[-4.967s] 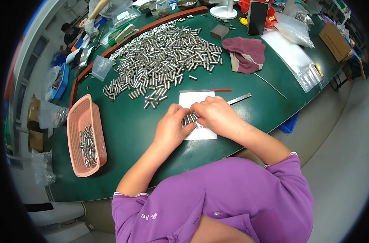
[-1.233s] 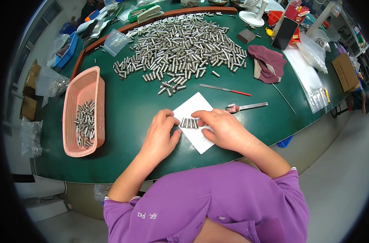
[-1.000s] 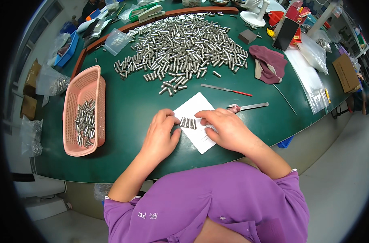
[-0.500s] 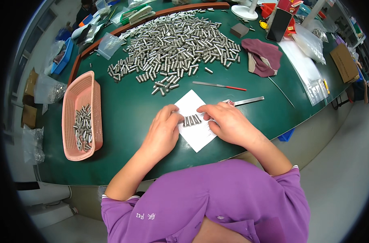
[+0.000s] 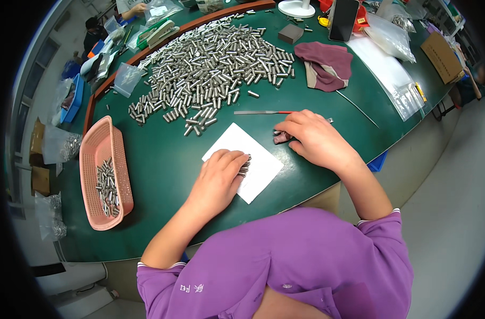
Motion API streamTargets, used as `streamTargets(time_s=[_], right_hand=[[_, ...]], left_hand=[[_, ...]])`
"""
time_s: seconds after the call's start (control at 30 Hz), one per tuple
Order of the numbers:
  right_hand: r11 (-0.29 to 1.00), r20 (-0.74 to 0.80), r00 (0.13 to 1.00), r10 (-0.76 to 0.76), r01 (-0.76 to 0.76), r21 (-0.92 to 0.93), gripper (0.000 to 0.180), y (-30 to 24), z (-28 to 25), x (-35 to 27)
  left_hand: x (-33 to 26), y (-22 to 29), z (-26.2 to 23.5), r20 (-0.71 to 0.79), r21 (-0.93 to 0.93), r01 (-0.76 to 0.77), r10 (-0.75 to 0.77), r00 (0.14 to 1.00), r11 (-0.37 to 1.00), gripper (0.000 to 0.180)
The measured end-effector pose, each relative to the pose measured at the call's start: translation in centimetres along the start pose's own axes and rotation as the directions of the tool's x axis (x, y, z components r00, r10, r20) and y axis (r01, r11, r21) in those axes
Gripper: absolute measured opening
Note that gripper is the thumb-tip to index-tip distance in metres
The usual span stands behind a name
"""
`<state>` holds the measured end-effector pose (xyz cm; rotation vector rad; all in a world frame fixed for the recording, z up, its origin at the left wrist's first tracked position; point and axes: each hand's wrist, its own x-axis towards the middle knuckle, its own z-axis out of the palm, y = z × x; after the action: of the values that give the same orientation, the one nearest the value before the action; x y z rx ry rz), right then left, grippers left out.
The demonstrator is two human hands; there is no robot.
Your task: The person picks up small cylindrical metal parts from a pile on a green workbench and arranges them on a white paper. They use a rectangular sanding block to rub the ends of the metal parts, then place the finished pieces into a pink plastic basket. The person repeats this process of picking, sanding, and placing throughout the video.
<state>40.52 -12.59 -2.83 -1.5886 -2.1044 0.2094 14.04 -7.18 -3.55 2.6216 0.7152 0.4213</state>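
On a white paper sheet [image 5: 265, 171] lies a short row of metal pins [image 5: 244, 169], partly hidden under my left hand [image 5: 217, 178]. Its fingers curl against the row, thumb on the near side. To the right of the paper, my right hand [image 5: 319, 139] is closed over a flat metal tool with a cloth-wrapped handle [image 5: 281, 137]. The wrapped end pokes out by my fingertips, and most of the blade is under the hand. Just beyond lies a thin file [image 5: 258, 112] with a red handle, its end by my right fingers.
A large heap of metal pins [image 5: 216, 64] covers the far table. At left stands a pink basket [image 5: 126, 181] holding more pins. Farther right are a maroon cloth [image 5: 327, 64], a thin rod [image 5: 358, 109], a dark block [image 5: 291, 33] and a phone [image 5: 343, 20].
My right hand has left the pin row and moved right onto the wrapped tool. My left hand has closed further over the row. The whole view has shifted a little.
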Motion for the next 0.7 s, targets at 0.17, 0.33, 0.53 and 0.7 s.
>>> streamTargets(time_s=[0.17, 0.33, 0.53, 0.7], right_hand=[[1.000, 0.141, 0.990, -0.010, 0.008, 0.015, 0.033, 1.4, 0.2, 1.0], [0.925, -0.001, 0.998, 0.057, -0.052, 0.375, 0.028, 0.5, -1.2, 2.4], [0.425, -0.294, 0.919, 0.263, 0.164, 0.890, 0.025, -2.6, 1.9, 6.0], [0.683, -0.280, 0.944, 0.176, 0.088, 0.726, 0.029, -4.3, 3.6, 6.9]], left_hand=[[-0.8, 1.9, 1.9, -0.143, 0.022, 0.165, -0.160, 0.977, 0.986, 0.047], [-0.6, 1.3, 2.0, -0.182, -0.067, 0.231, -0.239, 0.954, 0.971, 0.042], [1.0, -0.6, 1.2, -0.154, -0.155, 0.227, -0.251, 0.956, 0.961, 0.016], [2.2, -1.0, 0.7, -0.051, -0.253, 0.370, -0.394, 0.918, 0.894, 0.011]])
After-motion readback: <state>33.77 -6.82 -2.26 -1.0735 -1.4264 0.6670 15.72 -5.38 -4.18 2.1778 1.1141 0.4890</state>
